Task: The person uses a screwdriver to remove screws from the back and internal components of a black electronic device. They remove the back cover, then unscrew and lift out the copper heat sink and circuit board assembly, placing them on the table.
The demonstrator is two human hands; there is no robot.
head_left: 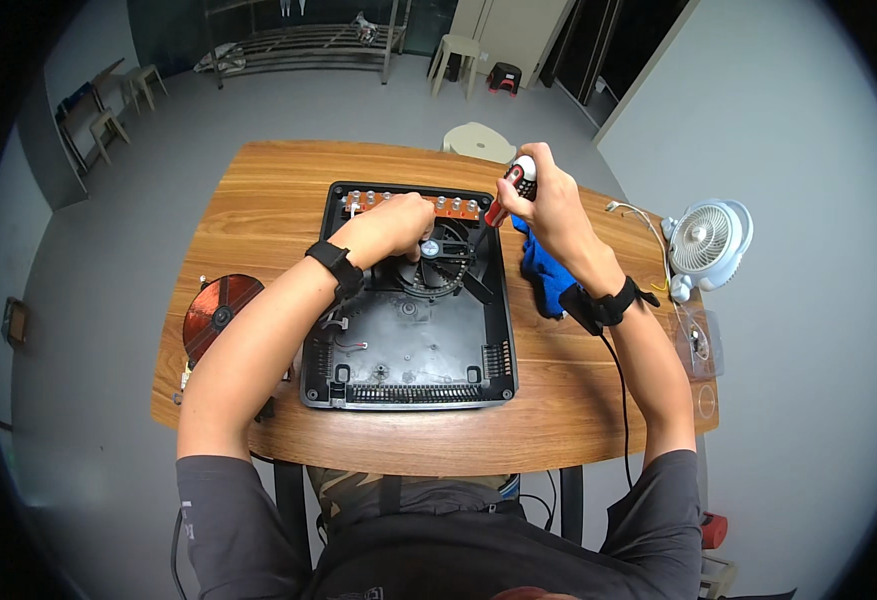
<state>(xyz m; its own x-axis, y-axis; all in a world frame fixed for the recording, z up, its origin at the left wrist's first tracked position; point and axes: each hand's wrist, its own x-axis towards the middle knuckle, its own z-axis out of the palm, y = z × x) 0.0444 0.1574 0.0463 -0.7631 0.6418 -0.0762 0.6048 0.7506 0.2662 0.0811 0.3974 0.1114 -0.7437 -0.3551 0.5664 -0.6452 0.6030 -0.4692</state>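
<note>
A black plastic casing [413, 340], like the bottom shell of an induction cooker, lies open on the table. Inside its far half sits a black cooling fan [446, 280] with a pale round hub. My left hand [403, 222] is closed at the fan, its curled fingers against it beside the hub and partly hidden. Above the casing's far right side, my right hand [550, 195] grips a red and black screwdriver [496, 212]. Its shaft points down towards the fan's right edge; the tip is hard to make out. An orange-brown board [456, 207] with several silvery round parts runs along the far edge.
A copper coil disc [220, 318] lies left of the casing, partly behind my left forearm. A blue cloth [543, 270] is at the right. Farther right are a small white fan [703, 240] and a clear plastic box [700, 345]. A black cable hangs from my right wrist.
</note>
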